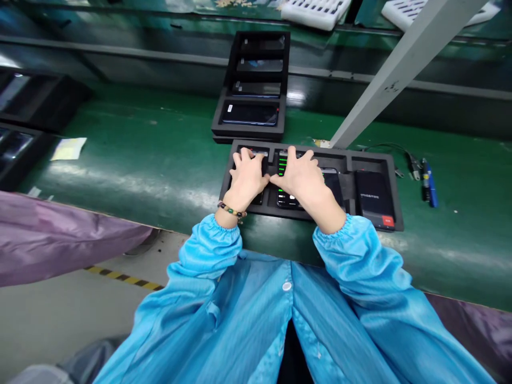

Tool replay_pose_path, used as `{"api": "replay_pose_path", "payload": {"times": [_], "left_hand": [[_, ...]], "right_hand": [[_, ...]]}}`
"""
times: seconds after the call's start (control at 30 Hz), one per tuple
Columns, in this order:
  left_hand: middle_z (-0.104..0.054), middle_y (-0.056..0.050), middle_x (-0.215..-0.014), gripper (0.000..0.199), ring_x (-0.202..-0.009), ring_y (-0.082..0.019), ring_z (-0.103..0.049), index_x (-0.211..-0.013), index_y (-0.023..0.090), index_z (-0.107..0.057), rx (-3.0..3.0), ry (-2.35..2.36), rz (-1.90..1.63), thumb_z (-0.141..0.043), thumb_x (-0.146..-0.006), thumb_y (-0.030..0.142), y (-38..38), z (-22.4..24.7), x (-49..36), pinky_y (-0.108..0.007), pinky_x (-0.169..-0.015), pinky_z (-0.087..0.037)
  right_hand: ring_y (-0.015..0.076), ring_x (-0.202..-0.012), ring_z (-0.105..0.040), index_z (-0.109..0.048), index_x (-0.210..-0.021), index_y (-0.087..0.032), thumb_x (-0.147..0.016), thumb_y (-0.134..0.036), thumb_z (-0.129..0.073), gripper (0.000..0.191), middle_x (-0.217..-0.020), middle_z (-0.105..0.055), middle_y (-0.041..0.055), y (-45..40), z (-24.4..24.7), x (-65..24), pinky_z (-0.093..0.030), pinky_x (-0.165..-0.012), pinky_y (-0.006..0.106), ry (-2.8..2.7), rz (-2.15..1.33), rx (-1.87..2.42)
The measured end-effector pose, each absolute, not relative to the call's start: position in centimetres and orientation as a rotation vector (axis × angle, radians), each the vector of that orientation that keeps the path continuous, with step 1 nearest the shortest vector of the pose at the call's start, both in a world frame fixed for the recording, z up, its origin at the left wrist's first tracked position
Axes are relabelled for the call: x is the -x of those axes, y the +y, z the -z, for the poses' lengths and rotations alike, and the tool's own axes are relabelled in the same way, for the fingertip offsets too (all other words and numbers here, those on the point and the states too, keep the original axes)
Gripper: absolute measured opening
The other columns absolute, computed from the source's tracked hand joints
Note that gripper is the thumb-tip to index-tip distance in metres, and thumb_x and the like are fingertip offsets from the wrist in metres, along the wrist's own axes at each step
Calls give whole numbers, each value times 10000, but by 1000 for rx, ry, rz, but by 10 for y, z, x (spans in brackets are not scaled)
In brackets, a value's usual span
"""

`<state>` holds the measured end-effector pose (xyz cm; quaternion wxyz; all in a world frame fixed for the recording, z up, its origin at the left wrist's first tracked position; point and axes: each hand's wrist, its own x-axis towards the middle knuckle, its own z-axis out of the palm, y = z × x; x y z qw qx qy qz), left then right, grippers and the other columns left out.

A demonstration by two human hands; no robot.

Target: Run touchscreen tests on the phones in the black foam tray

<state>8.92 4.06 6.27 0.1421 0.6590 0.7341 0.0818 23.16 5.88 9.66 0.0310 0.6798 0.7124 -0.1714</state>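
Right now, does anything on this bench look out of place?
The rightmost phone appears to overlap the front of its black tray instead of sitting fully inside it. Small white scraps also lie loose on the green bench, front left.

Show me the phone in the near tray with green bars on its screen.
The second phone from the left in the near tray: it shows green bars, while the others there show no green where visible.
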Motion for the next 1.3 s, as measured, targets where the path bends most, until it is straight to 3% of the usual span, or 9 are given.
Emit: {"api": "replay_pose_path", "payload": {"times": [0.27,0.43,0.57,0.67,0.8,0.97,1.3], "left_hand": [[-530,-218,-1433,623,-1361,-497,-541,-1436,205,-653,-1931,2151,-262,-854,-848,256,28,-69,-74,-695,-1032,-600],[-550,-229,-1459,550,-1402,-509,-530,-1442,211,-640,-1959,2172,-342,-792,-936,366,11,-66,-64,-688,-1076,-570],[-649,-137,-1468,417,-1433,-387,-574,-1423,255,-669,-2092,2050,-666,-616,-1057,448,-5,-69,-31,-585,-1254,-458],[-750,-72,-1377,361,-1346,-314,-649,-1366,283,-704,-2119,1954,-731,-554,-1081,447,-22,-66,-9,-512,-1227,-472],[-809,-54,-1169,281,-1195,-277,-721,-1218,299,-782,-2148,1876,-765,-585,-1059,419,-47,-52,1,-521,-1247,-460],[-808,-54,-1083,237,-1103,-258,-753,-1111,301,-820,-2130,1930,-943,-600,-1044,359,-68,-37,6,-545,-1262,-458],[-772,-106,-1344,447,-1386,-304,-629,-1407,241,-721,-2178,1871,-667,-494,-1051,386,-41,-43,-2,-568,-1331,-331]], "right_hand": [[438,-1298,-682,-458,-1604,-129,-974,-465,-778,782,-1533,-542,336,37,-103,-224,-598,-966,468,2178,512,-2025],[390,-1332,-661,-552,-1535,-193,-1118,-488,-482,515,-1431,-708,208,26,-113,-311,-554,-1108,540,2583,533,-2042],[347,-1439,-612,-619,-1499,-228,-1113,-441,-453,472,-1438,-752,143,8,-102,-384,-500,-1218,546,2712,590,-2099],[328,-1465,-609,-661,-1467,-234,-1110,-406,-478,436,-1449,-754,134,-9,-86,-390,-490,-1239,557,2825,717,-1990],[303,-1477,-613,-698,-1410,-258,-1119,-331,-493,363,-1427,-778,104,-22,-74,-364,-467,-1260,571,3002,895,-1656],[306,-1449,-639,-719,-1357,-268,-1111,-297,-521,317,-1377,-800,92,-23,-72,-354,-465,-1237,573,3050,829,-1627],[304,-1475,-622,-702,-1392,-274,-1121,-283,-486,347,-1415,-778,96,-19,-70,-352,-448,-1257,579,3004,818,-1684]]}}
